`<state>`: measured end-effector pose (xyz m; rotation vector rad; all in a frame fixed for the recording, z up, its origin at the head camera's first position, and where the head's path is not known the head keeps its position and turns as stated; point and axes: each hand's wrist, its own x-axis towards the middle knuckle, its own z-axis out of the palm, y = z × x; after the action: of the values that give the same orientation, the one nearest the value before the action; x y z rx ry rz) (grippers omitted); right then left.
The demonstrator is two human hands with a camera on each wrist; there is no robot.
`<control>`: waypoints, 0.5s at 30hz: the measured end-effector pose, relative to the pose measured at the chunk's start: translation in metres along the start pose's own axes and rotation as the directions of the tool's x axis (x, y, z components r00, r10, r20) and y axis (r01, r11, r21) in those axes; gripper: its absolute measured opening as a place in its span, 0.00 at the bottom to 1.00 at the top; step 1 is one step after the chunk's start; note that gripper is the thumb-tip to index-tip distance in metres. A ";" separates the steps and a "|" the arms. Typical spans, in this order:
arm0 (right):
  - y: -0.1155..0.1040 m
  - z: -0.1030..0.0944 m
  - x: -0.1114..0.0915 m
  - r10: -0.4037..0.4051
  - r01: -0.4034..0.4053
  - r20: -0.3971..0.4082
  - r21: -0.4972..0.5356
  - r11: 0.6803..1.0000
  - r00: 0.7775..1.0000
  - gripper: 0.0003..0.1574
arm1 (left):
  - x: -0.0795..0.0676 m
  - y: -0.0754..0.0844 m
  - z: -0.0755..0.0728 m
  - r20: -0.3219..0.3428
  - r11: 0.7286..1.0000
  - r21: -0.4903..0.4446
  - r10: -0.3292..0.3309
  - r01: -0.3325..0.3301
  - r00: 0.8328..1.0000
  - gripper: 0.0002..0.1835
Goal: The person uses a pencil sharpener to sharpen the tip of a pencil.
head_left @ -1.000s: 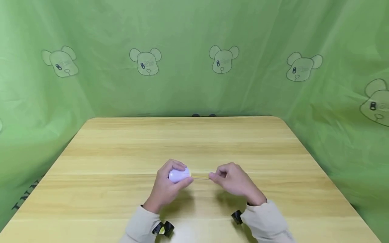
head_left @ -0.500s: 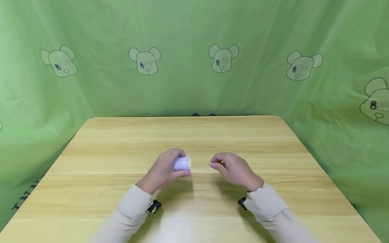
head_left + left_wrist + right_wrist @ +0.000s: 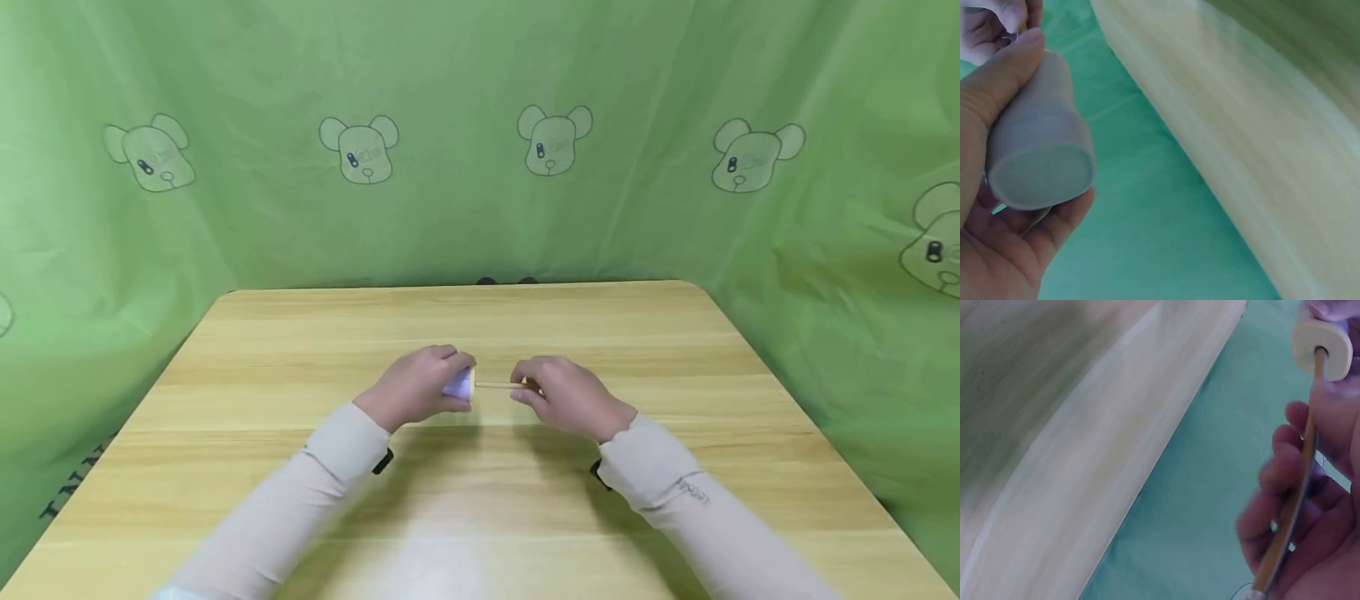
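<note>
My left hand (image 3: 415,387) grips a pale lavender, waisted, bottle-like holder (image 3: 1041,150) on its side, thumb along the upper side and fingers beneath. Its flat base faces the left wrist camera, while the other end has a cream cap (image 3: 1338,359) with a round hole. From that hole a thin brown stick (image 3: 1300,481) runs to my right hand (image 3: 572,398). There, thumb and fingers pinch the stick, and its length passes over the curled fingers and palm. The far end of the stick has a pale tip at the bottom of the right wrist view.
Both hands are above the middle of a light wood table (image 3: 480,517). A green curtain (image 3: 450,233) with printed bear heads hangs behind it and along both sides. Black wrist cameras (image 3: 382,461) sit at the cuffs of the light sleeves.
Both hands have moved forward over the table with the lavender holder and stick. Only a thin line showed between the hands earlier; the thicker brown stick shows there now.
</note>
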<state>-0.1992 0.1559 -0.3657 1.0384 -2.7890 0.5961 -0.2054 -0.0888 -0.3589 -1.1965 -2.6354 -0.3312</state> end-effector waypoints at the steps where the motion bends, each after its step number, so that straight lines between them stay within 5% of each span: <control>1: 0.000 0.000 0.001 -0.010 0.009 -0.008 -0.003 1.000 1.000 0.03 | 0.001 -0.001 -0.001 0.003 1.000 0.002 0.010 -0.010 1.000 0.30; 7: 0.002 0.003 0.002 -0.041 0.041 -0.058 0.009 0.999 0.997 0.02 | 0.001 -0.006 -0.003 0.012 0.996 0.002 0.085 -0.085 0.996 0.26; 15: -0.001 0.004 -0.001 -0.076 0.068 -0.162 -0.055 0.996 0.984 0.05 | -0.001 -0.008 -0.006 0.050 0.996 -0.038 0.087 -0.085 0.995 0.24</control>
<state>-0.1977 0.1547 -0.3694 1.0255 -2.5996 0.5730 -0.2102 -0.0959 -0.3540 -1.3427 -2.6223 -0.3375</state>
